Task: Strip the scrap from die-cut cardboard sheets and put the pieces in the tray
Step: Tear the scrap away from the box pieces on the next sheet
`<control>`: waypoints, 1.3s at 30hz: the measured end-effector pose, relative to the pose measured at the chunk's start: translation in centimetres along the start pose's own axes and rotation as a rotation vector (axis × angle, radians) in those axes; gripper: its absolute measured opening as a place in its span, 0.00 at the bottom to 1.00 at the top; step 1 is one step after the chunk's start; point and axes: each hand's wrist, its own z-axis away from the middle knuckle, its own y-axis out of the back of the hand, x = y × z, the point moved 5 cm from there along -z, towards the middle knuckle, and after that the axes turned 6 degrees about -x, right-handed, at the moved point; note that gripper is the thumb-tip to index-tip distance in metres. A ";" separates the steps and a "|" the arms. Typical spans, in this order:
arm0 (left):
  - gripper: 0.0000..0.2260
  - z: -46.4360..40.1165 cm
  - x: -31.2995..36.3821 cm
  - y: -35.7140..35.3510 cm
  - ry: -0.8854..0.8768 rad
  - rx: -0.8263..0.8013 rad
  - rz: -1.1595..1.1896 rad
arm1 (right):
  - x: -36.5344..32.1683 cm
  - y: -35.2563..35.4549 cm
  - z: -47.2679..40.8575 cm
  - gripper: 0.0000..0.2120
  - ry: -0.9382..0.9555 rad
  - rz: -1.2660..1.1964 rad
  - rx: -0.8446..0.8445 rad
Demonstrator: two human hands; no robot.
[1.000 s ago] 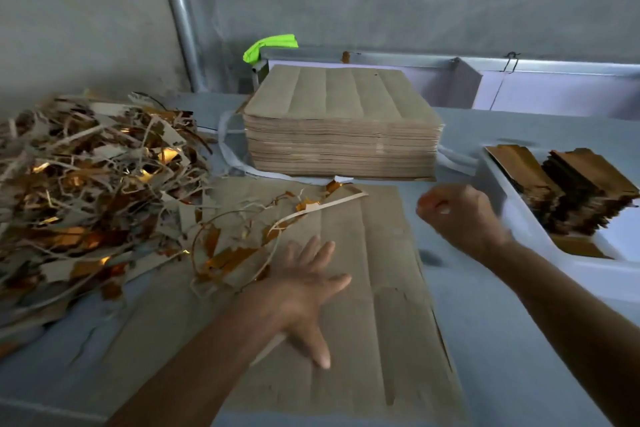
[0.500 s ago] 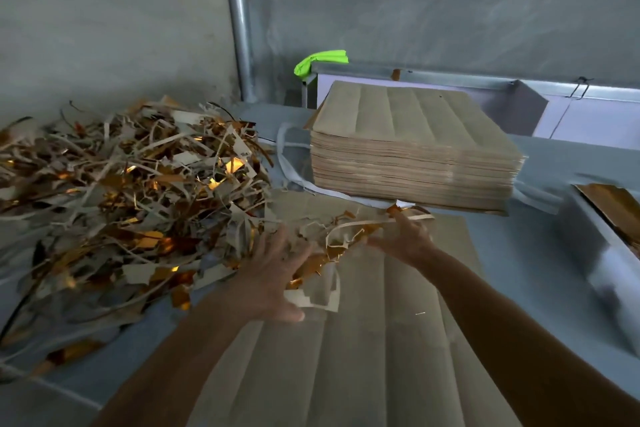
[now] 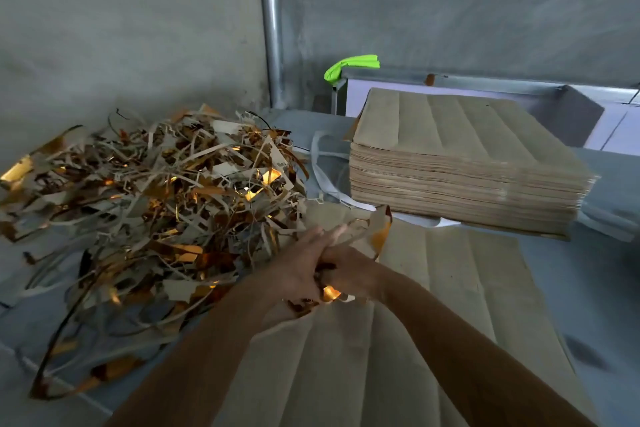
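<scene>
A brown die-cut cardboard sheet (image 3: pixel 433 322) lies flat on the table in front of me. Both hands meet at its far left corner, bunching a wad of gold-and-grey scrap strips (image 3: pixel 372 232). My left hand (image 3: pixel 298 274) presses the wad from the left with its fingers stretched forward. My right hand (image 3: pixel 349 270) grips the scrap from the right. A large heap of scrap (image 3: pixel 156 204) lies just left of my hands. The tray is out of view.
A thick stack of brown die-cut sheets (image 3: pixel 460 163) stands behind the flat sheet, with white strapping (image 3: pixel 322 166) beside it. A steel pipe (image 3: pixel 272 28) runs up the wall. A green object (image 3: pixel 349 65) lies on a metal frame behind the stack.
My view has swung left, so the tray of pieces has left the frame. Both hands have come together and gathered the loose scrap off the sheet into one wad near the heap.
</scene>
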 end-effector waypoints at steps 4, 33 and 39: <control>0.10 0.1 -0.1 1.1 -0.107 0.096 0.095 | -1.8 0.3 1.2 0.06 0.091 -0.180 0.024; 0.36 2.4 -2.3 10.9 0.512 -0.045 -0.536 | 17.8 7.9 18.3 0.39 -0.973 0.045 0.538; 0.30 3.6 -0.2 10.7 0.354 0.129 -0.225 | 17.2 7.9 19.3 0.31 -0.899 0.034 0.608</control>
